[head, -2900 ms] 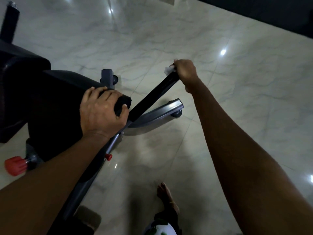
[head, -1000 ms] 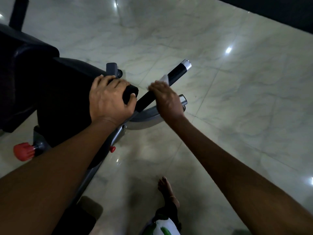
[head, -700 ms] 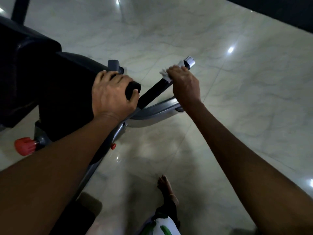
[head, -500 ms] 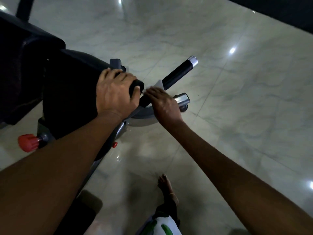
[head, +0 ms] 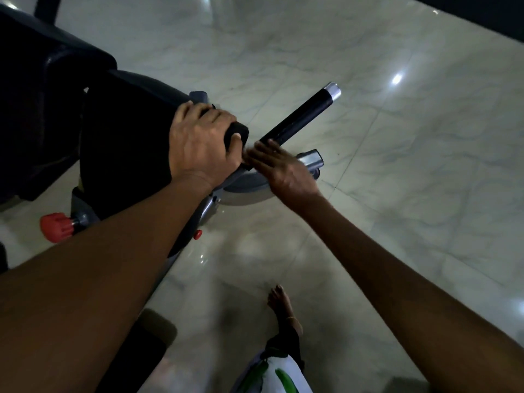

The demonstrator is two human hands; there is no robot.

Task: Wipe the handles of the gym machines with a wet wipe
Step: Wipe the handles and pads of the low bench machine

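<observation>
Fingers of the left hand (head: 202, 146) were curled over the top of a short black foam grip (head: 236, 131) on the gym machine (head: 113, 148), thumb wrapped under it, holding it firmly. Just beside it, the right hand (head: 279, 171) lay at the near end of a long black handle (head: 300, 116), its fingers stretched out fairly straight and pressed against the bar close to the left thumb; motion blur smeared those fingertips. Whether the wet wipe sat under that palm could not be told, since no white cloth showed anywhere around the hand. Beyond the fingers the handle ran up and to the right, bare along most of its length, and ended in a silver cap (head: 332, 90). Below the handle a grey metal tube (head: 310, 158) of the frame poked out past the right wrist. A red knob (head: 55, 231) stuck out from the machine's lower left side, and a smaller red button (head: 197, 234) showed on the grey frame near the left forearm. All of it stood on a pale marble-patterned tile floor (head: 397, 194), where the person's bare foot (head: 280, 303) was planted between the two forearms.
</observation>
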